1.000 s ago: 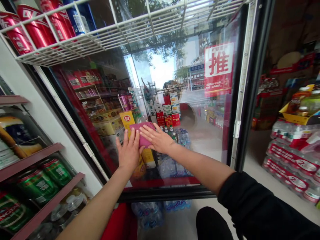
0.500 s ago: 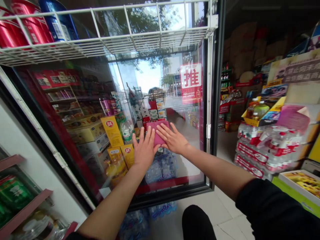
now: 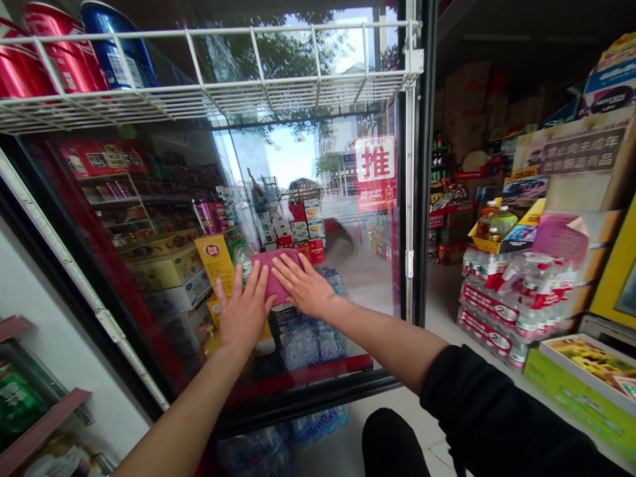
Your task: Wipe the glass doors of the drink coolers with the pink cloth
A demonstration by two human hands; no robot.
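A folded pink cloth point(image 3: 276, 270) lies pressed flat against the inside of the glass door point(image 3: 368, 265). My left hand point(image 3: 244, 308) is spread, its fingertips on the cloth's left edge and its palm over the glass. Across the cloth's right part lies my right hand point(image 3: 305, 286), fingers stretched out flat. Neither hand is wrapped around the cloth. Through the glass, yellow boxes point(image 3: 216, 262) and wrapped water bottles point(image 3: 311, 341) show behind the hands.
A white wire rack point(image 3: 293, 89) crosses the door above, with red cans point(image 3: 67, 56) and a blue can point(image 3: 118, 53) at its left. Fridge shelves point(image 3: 47, 424) stand at lower left. Bottle packs point(image 3: 501, 305) and a green carton point(image 3: 571, 384) stand on the floor at right.
Both hands and the pink cloth have slid left and slightly down over the glass. The hands stay flat. The view has also shifted a little.
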